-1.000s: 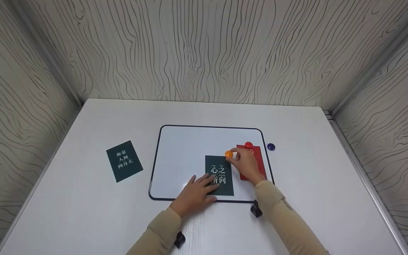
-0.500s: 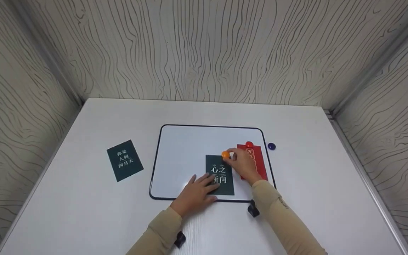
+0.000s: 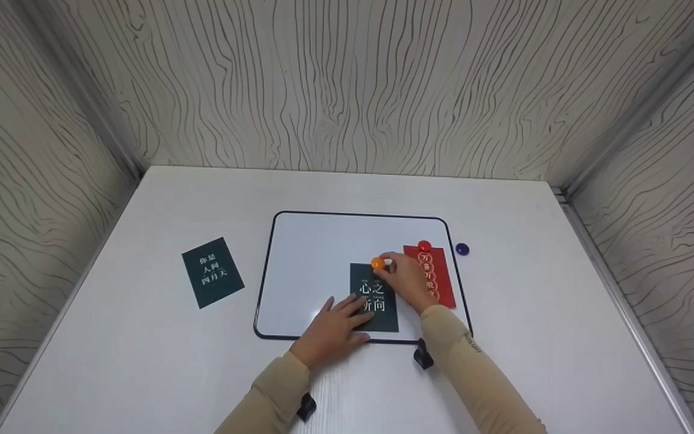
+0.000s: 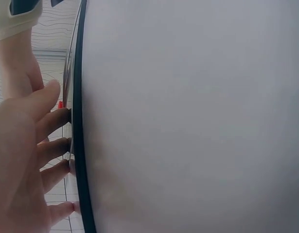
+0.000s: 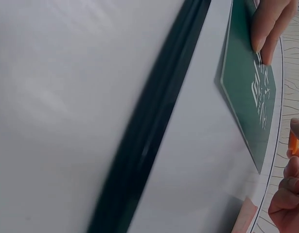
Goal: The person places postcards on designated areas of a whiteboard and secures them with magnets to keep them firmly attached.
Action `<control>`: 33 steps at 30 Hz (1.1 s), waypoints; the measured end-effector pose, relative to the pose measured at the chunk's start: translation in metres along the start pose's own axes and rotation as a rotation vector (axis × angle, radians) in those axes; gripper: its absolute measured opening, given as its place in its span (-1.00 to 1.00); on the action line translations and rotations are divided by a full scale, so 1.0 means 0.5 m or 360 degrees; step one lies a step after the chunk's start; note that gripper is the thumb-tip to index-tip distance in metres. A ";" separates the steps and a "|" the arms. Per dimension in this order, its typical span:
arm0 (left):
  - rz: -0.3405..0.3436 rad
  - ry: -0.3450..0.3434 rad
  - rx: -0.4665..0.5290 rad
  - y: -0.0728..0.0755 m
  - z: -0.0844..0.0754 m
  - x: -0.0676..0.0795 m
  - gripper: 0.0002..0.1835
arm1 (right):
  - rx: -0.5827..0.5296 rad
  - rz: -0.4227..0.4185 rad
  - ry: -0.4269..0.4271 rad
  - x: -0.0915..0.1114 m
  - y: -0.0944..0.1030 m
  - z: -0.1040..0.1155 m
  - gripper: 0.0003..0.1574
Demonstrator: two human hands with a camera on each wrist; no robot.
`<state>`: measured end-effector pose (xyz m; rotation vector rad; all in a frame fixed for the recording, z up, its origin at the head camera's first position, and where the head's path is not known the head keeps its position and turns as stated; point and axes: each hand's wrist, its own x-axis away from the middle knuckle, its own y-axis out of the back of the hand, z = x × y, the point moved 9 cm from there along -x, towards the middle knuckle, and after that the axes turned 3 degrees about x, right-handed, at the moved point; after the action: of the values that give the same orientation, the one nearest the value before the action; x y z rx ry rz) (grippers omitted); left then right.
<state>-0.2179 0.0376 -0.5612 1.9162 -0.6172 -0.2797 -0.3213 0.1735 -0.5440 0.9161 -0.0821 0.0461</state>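
A dark green card (image 3: pixel 384 320) with white characters lies on the whiteboard (image 3: pixel 305 253). My left hand (image 3: pixel 330 334) rests on the card's lower left side, fingers spread and straight. At the card's top edge, thumb and fingers of my right hand (image 3: pixel 407 282) pinch a round orange magnet (image 3: pixel 377 263). The right wrist view has the green card (image 5: pixel 246 92) from the side, with the orange magnet (image 5: pixel 293 143) between the fingertips. In the left wrist view, the left hand (image 4: pixel 23 160) reaches over the board's dark rim (image 4: pixel 79 126).
Right of the green card, a red card (image 3: pixel 441 271) lies on the board with a red magnet (image 3: pixel 424 246) at its top edge. Just off the board's right side sits a purple magnet (image 3: pixel 462 249). Another dark green card (image 3: pixel 205 289) lies on the table at left.
My right hand has slid left with the orange magnet, from the green card's top right corner toward the middle of its top edge. The left hand stays in place.
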 end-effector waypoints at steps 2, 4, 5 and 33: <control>0.0001 -0.0005 0.0001 0.000 0.000 0.000 -0.47 | -0.0007 0.0007 -0.0008 0.000 -0.003 -0.001 -0.55; 0.0000 -0.0011 -0.0001 0.001 0.000 0.000 -0.47 | -0.0021 0.0011 -0.0016 0.000 -0.006 -0.002 -0.54; 0.0001 -0.0014 0.0000 0.001 0.000 0.000 -0.47 | -0.0025 0.0013 -0.0015 0.000 -0.007 -0.002 -0.54; -0.0037 -0.0062 -0.0102 0.002 -0.001 0.000 -0.48 | 0.0037 0.0034 0.0030 -0.003 -0.032 0.007 -0.51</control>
<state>-0.2180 0.0377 -0.5601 1.8612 -0.6052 -0.3480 -0.3216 0.1609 -0.5546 0.9376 -0.0744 0.0758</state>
